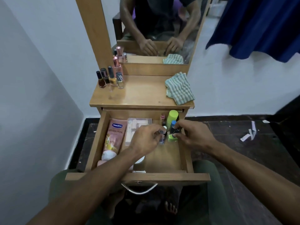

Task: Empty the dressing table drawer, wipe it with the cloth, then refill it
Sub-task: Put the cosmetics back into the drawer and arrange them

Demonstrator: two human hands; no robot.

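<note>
The drawer [138, 177] is pulled out and still full, so emptying is under way. The left hand [146, 138] fingers pinch a small bottle [163, 137]. The right hand [194, 135] fingers pinch a dark tube [176, 131]. Next, lift both onto the table [141, 93], beside the striped cloth [179, 88].

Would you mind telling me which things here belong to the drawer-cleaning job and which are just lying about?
For the job:
- open drawer
- striped cloth on the tabletop
- pink lotion tube
- green bottle
- left hand and right hand, reaching among small items

Lying about:
- blue fabric
- paper scraps on the floor
</note>
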